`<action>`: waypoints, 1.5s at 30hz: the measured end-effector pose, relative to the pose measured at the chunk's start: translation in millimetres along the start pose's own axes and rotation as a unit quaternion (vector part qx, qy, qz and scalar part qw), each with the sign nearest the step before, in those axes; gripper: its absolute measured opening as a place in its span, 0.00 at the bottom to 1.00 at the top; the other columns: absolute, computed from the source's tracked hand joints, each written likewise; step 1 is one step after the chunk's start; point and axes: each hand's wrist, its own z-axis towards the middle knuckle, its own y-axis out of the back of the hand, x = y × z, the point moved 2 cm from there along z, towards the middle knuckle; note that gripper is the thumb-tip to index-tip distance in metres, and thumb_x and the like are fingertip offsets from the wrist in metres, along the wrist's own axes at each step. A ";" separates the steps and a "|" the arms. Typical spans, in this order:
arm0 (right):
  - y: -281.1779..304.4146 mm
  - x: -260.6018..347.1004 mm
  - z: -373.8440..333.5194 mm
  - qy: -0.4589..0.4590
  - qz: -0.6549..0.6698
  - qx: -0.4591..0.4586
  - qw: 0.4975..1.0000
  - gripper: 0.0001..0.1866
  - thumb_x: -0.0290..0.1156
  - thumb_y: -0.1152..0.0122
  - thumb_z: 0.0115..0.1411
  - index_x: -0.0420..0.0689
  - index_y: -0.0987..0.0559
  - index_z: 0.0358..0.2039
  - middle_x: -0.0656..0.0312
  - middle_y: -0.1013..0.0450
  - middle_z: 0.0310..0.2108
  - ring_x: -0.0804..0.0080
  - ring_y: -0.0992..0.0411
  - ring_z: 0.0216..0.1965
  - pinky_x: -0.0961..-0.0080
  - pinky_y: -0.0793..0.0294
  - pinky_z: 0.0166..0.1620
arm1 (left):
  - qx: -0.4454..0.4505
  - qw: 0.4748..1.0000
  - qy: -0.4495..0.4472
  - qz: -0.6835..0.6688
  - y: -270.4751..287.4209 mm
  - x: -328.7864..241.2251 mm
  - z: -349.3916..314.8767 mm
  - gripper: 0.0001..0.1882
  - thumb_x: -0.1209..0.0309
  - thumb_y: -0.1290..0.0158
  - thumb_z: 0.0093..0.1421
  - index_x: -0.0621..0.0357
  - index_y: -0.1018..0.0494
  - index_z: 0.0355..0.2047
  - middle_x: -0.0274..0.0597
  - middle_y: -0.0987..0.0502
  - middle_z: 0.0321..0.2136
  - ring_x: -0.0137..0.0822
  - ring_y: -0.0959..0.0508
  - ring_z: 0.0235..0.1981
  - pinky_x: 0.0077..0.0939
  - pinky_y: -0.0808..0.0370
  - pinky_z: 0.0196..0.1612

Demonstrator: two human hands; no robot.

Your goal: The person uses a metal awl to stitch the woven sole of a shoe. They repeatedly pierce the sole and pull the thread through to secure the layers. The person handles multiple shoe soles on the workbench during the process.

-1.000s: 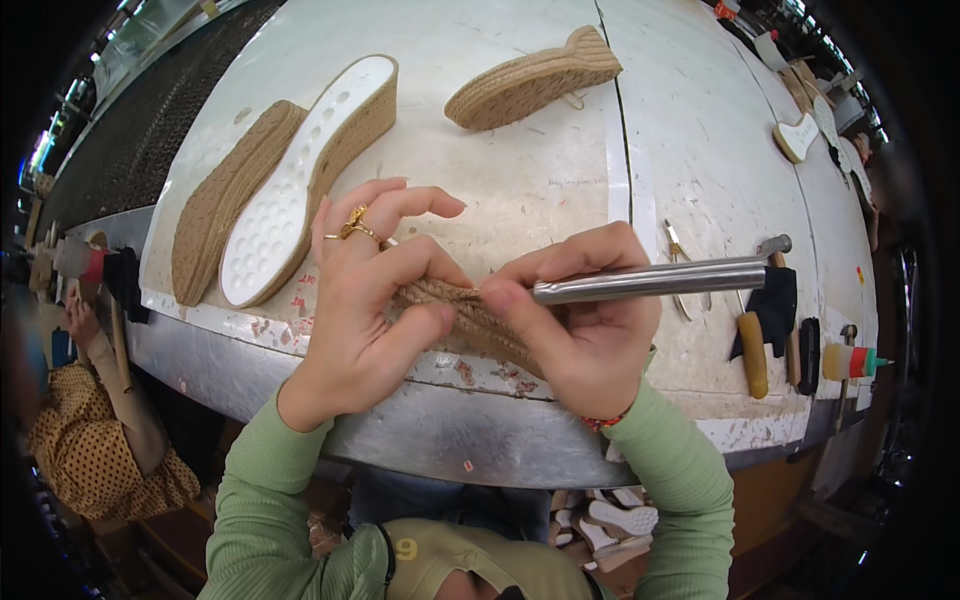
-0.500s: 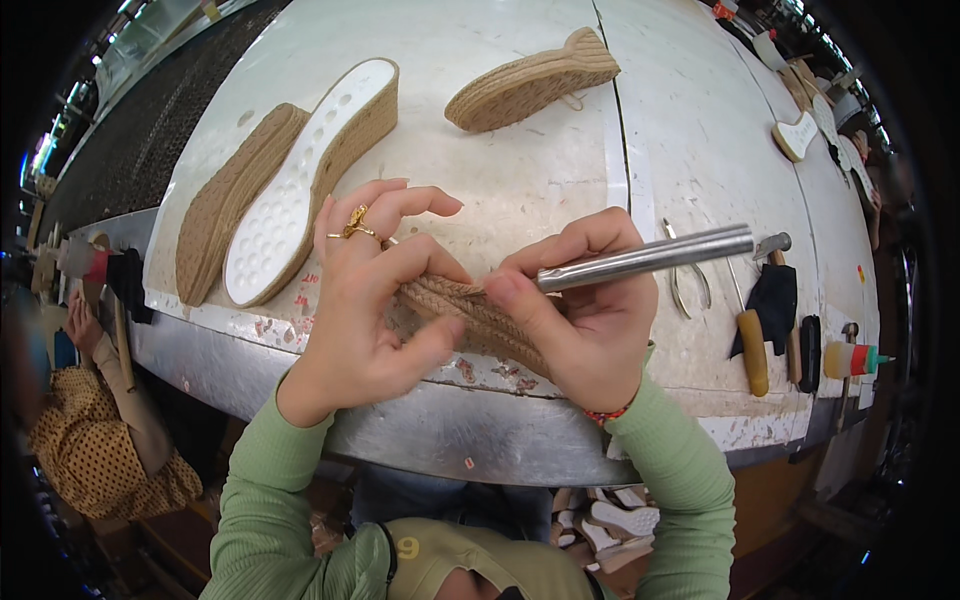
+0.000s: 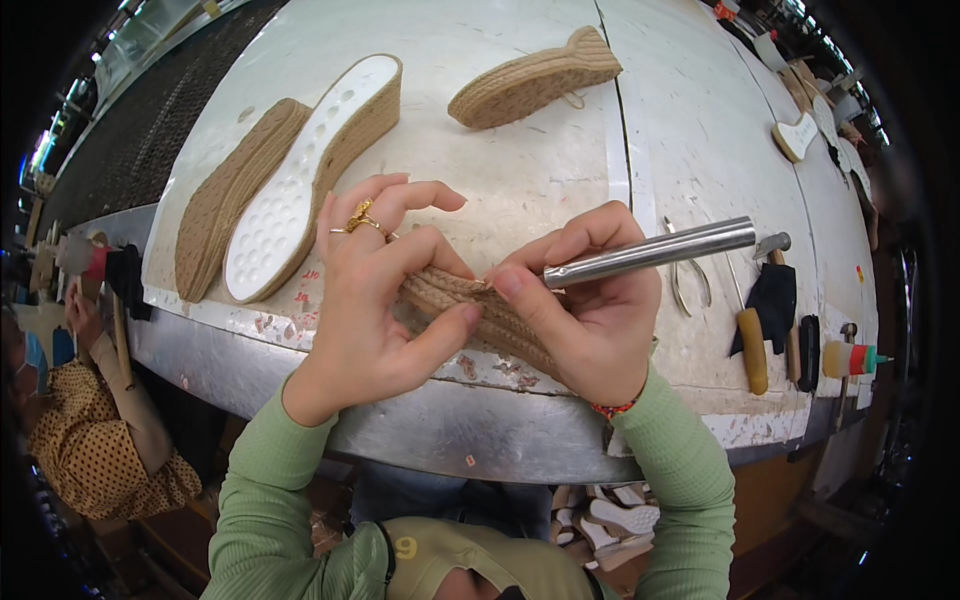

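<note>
Between my hands, near the table's front edge, is a tan sole with braided rope sides point(image 3: 505, 330). My left hand point(image 3: 375, 290) is closed on its left part, thumb and index finger at the braid, the other fingers lifted and bent. My right hand point(image 3: 590, 310) is closed round a shiny round metal rod tool point(image 3: 655, 252) that points up to the right. Its thumb and index finger pinch at the braid's upper edge, next to my left index fingertip. The tool's working end is hidden by my fingers, and so is much of the sole.
Beyond my left hand lie a white-topped wedge sole point(image 3: 310, 180) and a tan one point(image 3: 240, 200); another wedge sole point(image 3: 540, 80) lies far back. Pliers point(image 3: 688, 275), a yellow-handled tool point(image 3: 752, 350), a hammer point(image 3: 773, 245) and a glue bottle point(image 3: 850, 358) are at right. A co-worker point(image 3: 110, 430) sits at left.
Both hands and the sole have shifted slightly to the right, with the sole tilted a little so more of its braided side shows. The grips are the same.
</note>
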 end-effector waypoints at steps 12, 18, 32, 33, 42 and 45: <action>2.9 1.2 2.9 -0.033 0.078 -0.023 0.996 0.15 0.17 0.37 0.56 0.40 0.36 0.36 0.59 0.26 0.31 0.83 0.26 0.32 0.87 0.25 0.35 | -0.008 1.000 0.009 0.007 -0.6 -2.0 -0.2 0.09 0.65 0.39 0.41 0.52 0.26 0.21 0.38 0.28 0.47 0.51 0.40 0.55 0.48 0.51 0.59; 3.6 -0.3 5.2 -0.023 0.059 -0.024 0.998 0.16 0.17 0.38 0.56 0.40 0.36 0.37 0.57 0.25 0.32 0.81 0.26 0.34 0.85 0.25 0.38 | 0.007 1.000 0.018 -0.004 -0.1 1.9 -0.2 0.09 0.64 0.39 0.42 0.51 0.25 0.22 0.34 0.27 0.46 0.47 0.39 0.55 0.47 0.54 0.60; -13.4 -0.6 -6.4 0.077 -0.019 0.037 0.996 0.16 0.14 0.40 0.56 0.39 0.37 0.37 0.55 0.25 0.31 0.80 0.26 0.33 0.85 0.27 0.36 | 0.035 0.998 -0.007 -0.057 10.2 11.1 -5.9 0.10 0.66 0.47 0.44 0.54 0.26 0.29 0.44 0.33 0.55 0.52 0.44 0.61 0.47 0.56 0.64; -13.2 0.1 -6.2 0.077 -0.023 0.039 0.996 0.16 0.13 0.40 0.56 0.39 0.37 0.37 0.55 0.25 0.31 0.80 0.26 0.34 0.85 0.27 0.35 | 0.034 0.998 -0.008 -0.057 9.4 11.4 -5.3 0.10 0.66 0.47 0.44 0.54 0.26 0.28 0.44 0.33 0.55 0.53 0.45 0.61 0.47 0.56 0.64; -14.0 1.5 -5.9 0.085 -0.010 0.016 0.996 0.16 0.13 0.39 0.55 0.39 0.37 0.36 0.55 0.26 0.31 0.79 0.25 0.34 0.85 0.26 0.34 | 0.063 0.997 0.001 -0.034 7.9 11.8 -4.5 0.13 0.61 0.48 0.46 0.56 0.27 0.28 0.50 0.36 0.58 0.53 0.50 0.65 0.49 0.58 0.65; -12.5 1.5 -5.5 0.086 -0.019 0.022 0.996 0.15 0.13 0.39 0.55 0.39 0.37 0.35 0.55 0.25 0.30 0.80 0.26 0.32 0.86 0.27 0.32 | 0.063 0.997 0.004 -0.037 7.8 11.4 -4.2 0.13 0.62 0.49 0.46 0.56 0.27 0.27 0.49 0.36 0.58 0.52 0.50 0.65 0.49 0.58 0.65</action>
